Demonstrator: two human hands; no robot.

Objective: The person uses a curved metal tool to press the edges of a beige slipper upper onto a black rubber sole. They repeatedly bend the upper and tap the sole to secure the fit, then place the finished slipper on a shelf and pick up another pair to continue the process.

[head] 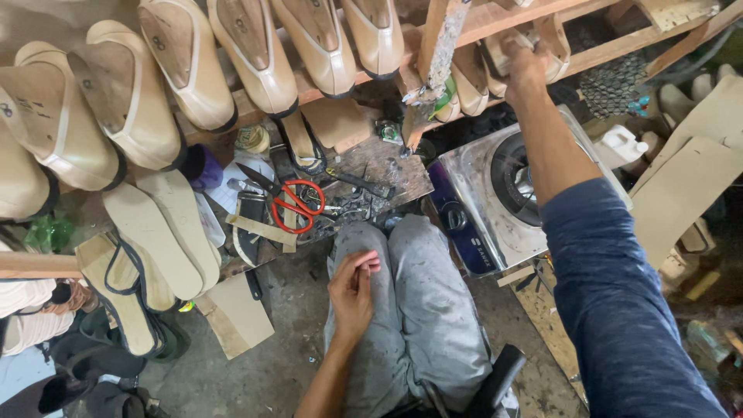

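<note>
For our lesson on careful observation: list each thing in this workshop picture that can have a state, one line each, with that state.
right hand: raised, gripping a shoe last on the rack
shoe last: on the rack, held
left hand: resting on the knee, fingers curled, apparently empty
scissors: lying on the bench, slightly open
soles: lying flat, overlapping
stove: no flame visible

The right hand reaches among shoe lasts on the wooden rack, and its fingers are hidden behind them, so the grip cannot be told. The row of lasts is cut off at the top edge. Small tools beside the red-handled scissors on the bench are too cluttered to identify. The left forearm runs off the bottom edge.
</note>
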